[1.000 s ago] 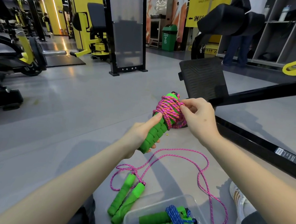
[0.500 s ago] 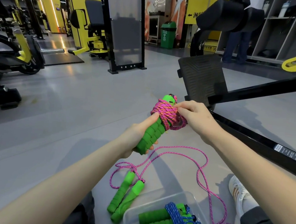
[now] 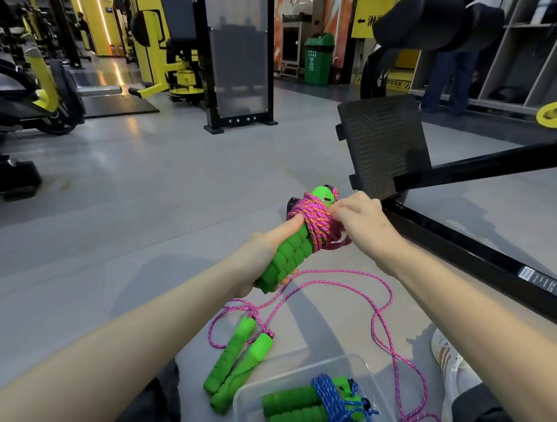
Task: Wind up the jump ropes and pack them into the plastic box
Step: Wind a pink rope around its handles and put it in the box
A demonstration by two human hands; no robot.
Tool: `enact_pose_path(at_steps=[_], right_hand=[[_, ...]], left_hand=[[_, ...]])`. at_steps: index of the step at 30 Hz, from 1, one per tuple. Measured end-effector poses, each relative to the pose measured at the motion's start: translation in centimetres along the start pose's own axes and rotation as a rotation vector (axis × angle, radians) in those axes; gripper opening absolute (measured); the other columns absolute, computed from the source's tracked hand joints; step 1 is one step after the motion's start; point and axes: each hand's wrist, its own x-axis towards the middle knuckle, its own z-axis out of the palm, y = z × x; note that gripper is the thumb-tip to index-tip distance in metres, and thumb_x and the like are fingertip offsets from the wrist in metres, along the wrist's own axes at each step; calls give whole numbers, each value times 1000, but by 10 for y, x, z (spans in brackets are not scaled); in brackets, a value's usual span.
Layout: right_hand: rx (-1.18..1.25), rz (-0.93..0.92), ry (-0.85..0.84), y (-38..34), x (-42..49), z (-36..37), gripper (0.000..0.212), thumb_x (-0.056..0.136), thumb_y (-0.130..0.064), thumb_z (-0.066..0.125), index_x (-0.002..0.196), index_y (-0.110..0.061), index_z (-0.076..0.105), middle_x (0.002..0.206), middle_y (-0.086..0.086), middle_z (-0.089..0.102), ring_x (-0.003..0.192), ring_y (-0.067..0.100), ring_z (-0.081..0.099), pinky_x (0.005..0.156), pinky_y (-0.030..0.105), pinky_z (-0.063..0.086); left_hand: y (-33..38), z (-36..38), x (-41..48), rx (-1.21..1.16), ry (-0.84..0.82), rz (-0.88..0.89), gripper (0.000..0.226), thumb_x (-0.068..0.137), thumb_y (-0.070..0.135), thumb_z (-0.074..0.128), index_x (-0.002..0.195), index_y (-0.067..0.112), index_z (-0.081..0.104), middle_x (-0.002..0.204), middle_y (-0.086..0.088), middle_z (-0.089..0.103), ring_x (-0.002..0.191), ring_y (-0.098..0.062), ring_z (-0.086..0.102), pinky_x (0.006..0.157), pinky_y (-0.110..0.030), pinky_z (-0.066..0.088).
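The left hand has its grip curled round the green foam handles, thumb laid up along them. At its 2 o'clock the right hand pinches the pink rope wound about their top. Loose pink cord lies looped on the floor below (sprawling toward 5 o'clock). At 6 o'clock sits the plastic box, a blue-corded rope wound inside. A second pair of handles lies just beside it at 9 o'clock.
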Motion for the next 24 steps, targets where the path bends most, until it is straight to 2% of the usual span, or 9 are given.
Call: enact_pose_path(at_steps=[2,5,7,9,12,14,20,22,24], right_hand=[[1,124,-24,-5,-3,2,19,87,-13,40,69,-6,44,79,1,35,102,30,35,81,34,28],[-7,74,13,5,-5,13,27,91,-13,34,84,3,54,92,7,42,104,28,32,84,32,22],[50,8,89,10,-5,21,30,91,-17,38,89,-5,66,106,10,52,111,28,37,92,33,28],[217,-5,139,14,0,23,18,87,-23,49,88,-26,67,94,3,61,106,28,50,95,40,42],[514,58,98,16,2,15,14,85,-6,61,96,-15,60,71,-1,56,70,15,55,59,11,47],[491,99,101,21,-1,15,7,83,-1,63,86,-7,61,70,0,56,63,7,51,49,6,43],[732,436,-164,31,-24,39,27,95,-34,46,88,-9,53,77,11,56,66,25,57,64,34,53],[814,414,-295,34,-29,49,31,93,-42,47,102,-15,59,90,9,62,78,28,60,73,36,52],[795,395,-322,43,-28,57,32,90,-26,57,119,-15,55,106,12,64,84,28,60,73,35,50]], left_hand=[[-3,-2,1,42,-11,3,56,80,65,53,89,11,66,70,-11,59,41,-15,54,39,-16,39],[-4,-3,0,64,-47,-17,55,81,67,51,87,14,65,70,-9,59,42,-15,54,40,-16,40],[-1,-6,1,70,-68,-31,56,83,67,47,90,15,65,69,-7,62,43,-14,57,42,-17,42],[2,-10,5,108,-58,-32,58,83,69,44,92,16,65,71,-7,64,47,-16,59,46,-19,45],[1,-12,7,181,-42,-28,62,81,71,45,94,15,66,73,-9,65,51,-18,59,49,-21,47],[-7,-8,9,247,-29,-34,65,81,71,47,97,12,67,76,-9,64,55,-20,58,51,-21,47],[-42,4,13,654,130,112,55,81,67,54,98,15,54,87,-4,57,78,-19,54,69,-29,39],[-54,14,12,657,66,161,71,72,72,61,115,16,53,100,-1,60,95,-18,59,82,-27,45],[-60,24,8,618,-93,195,79,62,75,66,119,22,54,107,-2,66,103,-20,63,87,-31,52]])
